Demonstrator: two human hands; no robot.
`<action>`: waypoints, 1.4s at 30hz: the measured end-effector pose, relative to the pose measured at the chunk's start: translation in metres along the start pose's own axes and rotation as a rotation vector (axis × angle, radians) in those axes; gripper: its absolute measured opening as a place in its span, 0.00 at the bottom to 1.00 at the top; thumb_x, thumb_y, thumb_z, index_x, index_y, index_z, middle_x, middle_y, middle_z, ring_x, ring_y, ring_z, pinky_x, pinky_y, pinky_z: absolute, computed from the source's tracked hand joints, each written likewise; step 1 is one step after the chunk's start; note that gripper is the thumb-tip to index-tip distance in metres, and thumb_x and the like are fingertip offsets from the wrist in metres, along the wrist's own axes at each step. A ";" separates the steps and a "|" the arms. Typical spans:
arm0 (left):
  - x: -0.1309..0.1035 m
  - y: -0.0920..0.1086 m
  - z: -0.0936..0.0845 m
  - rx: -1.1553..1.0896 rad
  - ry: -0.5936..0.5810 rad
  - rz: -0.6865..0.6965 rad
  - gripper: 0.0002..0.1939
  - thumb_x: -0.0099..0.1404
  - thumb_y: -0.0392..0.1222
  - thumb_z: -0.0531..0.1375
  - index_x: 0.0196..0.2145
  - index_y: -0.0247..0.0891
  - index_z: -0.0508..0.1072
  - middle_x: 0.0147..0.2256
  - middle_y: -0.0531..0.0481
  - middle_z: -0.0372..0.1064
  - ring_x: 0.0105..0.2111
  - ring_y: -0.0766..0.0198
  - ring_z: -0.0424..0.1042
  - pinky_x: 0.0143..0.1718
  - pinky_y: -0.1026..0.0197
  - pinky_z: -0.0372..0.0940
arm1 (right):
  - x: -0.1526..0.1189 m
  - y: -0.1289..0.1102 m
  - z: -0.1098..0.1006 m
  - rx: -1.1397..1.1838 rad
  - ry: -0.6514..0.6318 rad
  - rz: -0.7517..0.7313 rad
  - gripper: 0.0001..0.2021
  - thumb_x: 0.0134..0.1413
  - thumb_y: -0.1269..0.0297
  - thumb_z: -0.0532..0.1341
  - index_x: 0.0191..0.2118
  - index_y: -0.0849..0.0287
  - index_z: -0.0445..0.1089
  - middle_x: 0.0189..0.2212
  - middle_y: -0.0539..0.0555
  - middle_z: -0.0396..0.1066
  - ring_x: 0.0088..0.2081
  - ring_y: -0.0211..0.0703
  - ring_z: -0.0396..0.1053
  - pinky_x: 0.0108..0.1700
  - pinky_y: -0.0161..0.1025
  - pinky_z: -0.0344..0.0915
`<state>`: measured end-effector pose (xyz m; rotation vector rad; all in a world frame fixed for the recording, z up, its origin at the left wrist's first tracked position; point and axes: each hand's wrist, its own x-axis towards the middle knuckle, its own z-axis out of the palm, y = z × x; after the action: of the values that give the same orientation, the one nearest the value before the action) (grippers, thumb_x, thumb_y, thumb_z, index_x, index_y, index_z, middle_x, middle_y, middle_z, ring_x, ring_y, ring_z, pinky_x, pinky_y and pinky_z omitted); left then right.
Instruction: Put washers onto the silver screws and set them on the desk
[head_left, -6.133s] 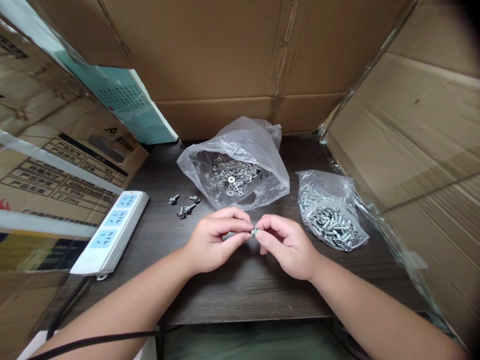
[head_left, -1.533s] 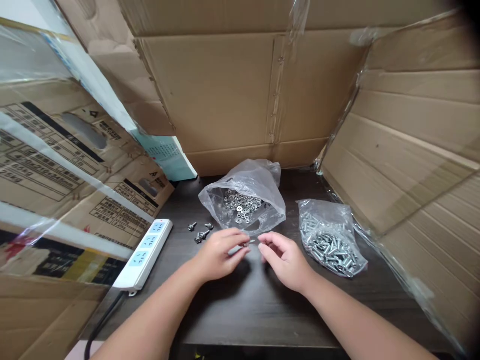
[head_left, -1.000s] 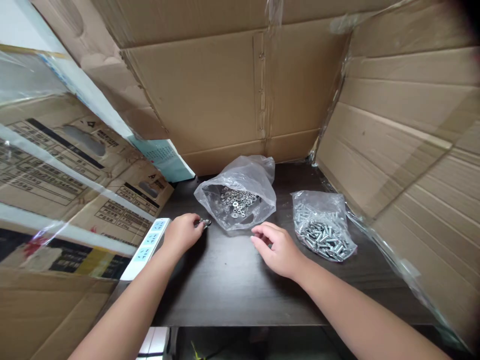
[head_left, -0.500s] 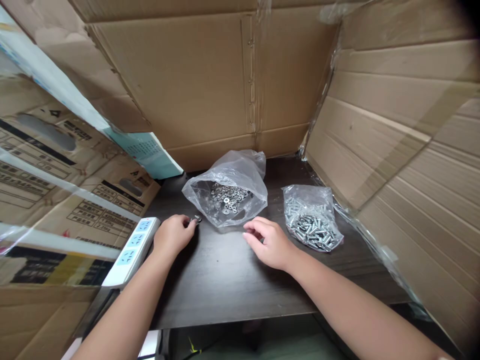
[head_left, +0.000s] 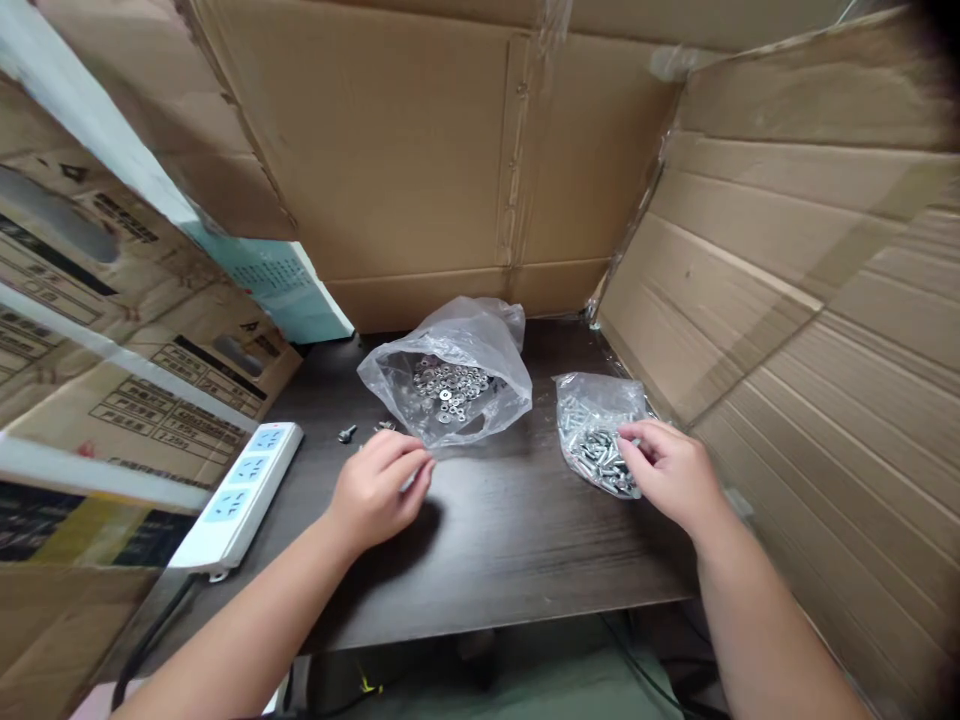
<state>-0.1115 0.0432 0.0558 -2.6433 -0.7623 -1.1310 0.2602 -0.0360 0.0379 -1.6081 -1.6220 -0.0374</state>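
My left hand (head_left: 386,490) hovers over the table just in front of a clear plastic bag (head_left: 484,335) of metal washers (head_left: 451,383). Its fingers are curled together, and whatever they may hold is hidden. Behind and left of that hand, a small bolt with a washer on it (head_left: 346,434) lies on the table. Another small metal piece (head_left: 385,427) is partly covered by the fingers. My right hand (head_left: 671,470) reaches onto a second clear bag (head_left: 600,388), full of silver screws (head_left: 600,455). Thumb and forefinger pinch close together among the screws; I cannot see what is between them.
A white power strip (head_left: 238,500) lies along the left of the dark wooden table (head_left: 510,540). Cardboard panels (head_left: 390,150) stand at the back and both sides. A pale blue printed sheet (head_left: 270,280) hangs at the back left corner.
My left hand has let go of the bolt at the left and moved right, nearer the washer bag. My right hand has shifted right, from the table onto the bag of screws.
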 end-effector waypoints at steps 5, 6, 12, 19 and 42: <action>0.021 0.053 0.032 -0.253 -0.110 0.049 0.06 0.61 0.33 0.59 0.37 0.34 0.74 0.33 0.44 0.73 0.33 0.66 0.69 0.36 0.62 0.68 | -0.014 0.017 0.011 0.126 0.229 0.129 0.09 0.56 0.60 0.62 0.34 0.62 0.75 0.31 0.57 0.75 0.31 0.42 0.73 0.36 0.39 0.70; 0.029 0.064 0.040 -0.270 -0.139 0.034 0.06 0.62 0.35 0.58 0.37 0.34 0.74 0.33 0.44 0.73 0.32 0.66 0.69 0.35 0.62 0.68 | -0.017 0.019 0.016 0.144 0.290 0.164 0.10 0.56 0.59 0.62 0.35 0.62 0.75 0.31 0.57 0.75 0.31 0.43 0.73 0.37 0.40 0.71; 0.090 0.117 0.095 -0.182 -0.556 -0.174 0.16 0.67 0.45 0.51 0.34 0.35 0.75 0.34 0.43 0.71 0.37 0.57 0.72 0.39 0.55 0.70 | -0.024 0.023 0.031 0.270 0.500 0.282 0.13 0.55 0.57 0.64 0.36 0.65 0.75 0.30 0.59 0.75 0.29 0.43 0.72 0.35 0.40 0.71; 0.128 0.141 0.147 -0.148 -0.661 -0.195 0.14 0.64 0.45 0.56 0.36 0.33 0.77 0.40 0.36 0.71 0.44 0.50 0.72 0.42 0.51 0.72 | -0.024 0.021 0.026 0.295 0.443 0.259 0.11 0.56 0.59 0.63 0.35 0.63 0.75 0.31 0.58 0.74 0.30 0.42 0.72 0.35 0.39 0.70; 0.140 0.139 0.155 -0.101 -0.753 -0.008 0.13 0.65 0.33 0.52 0.35 0.32 0.77 0.37 0.38 0.73 0.44 0.50 0.72 0.42 0.52 0.73 | -0.023 0.015 0.028 0.334 0.435 0.166 0.07 0.56 0.64 0.63 0.35 0.62 0.75 0.30 0.55 0.74 0.30 0.40 0.71 0.33 0.36 0.69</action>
<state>0.1391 0.0318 0.0536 -3.1553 -0.8264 -0.1281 0.2546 -0.0372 -0.0009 -1.3563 -1.0943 -0.0258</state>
